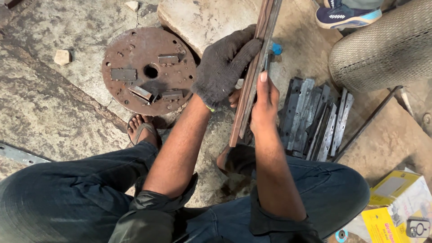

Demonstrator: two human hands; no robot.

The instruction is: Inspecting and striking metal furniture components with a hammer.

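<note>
My left hand [223, 67], in a dark knitted glove, grips a long rusty metal bar [253, 76] that runs from near my feet up past the top edge. My bare right hand [264, 101] rests against the right side of the same bar and pinches a small blue-tipped marker [272, 50] against it. I crouch on the stone floor with both knees in dark jeans at the bottom.
A rusty round steel plate [148, 69] with welded blocks lies left of the hands. A stack of flat grey metal strips [315, 119] lies to the right. Another person's blue shoe [346, 15] and a woven grey mesh cylinder [387, 45] are upper right. Yellow cardboard boxes [396, 202] sit lower right.
</note>
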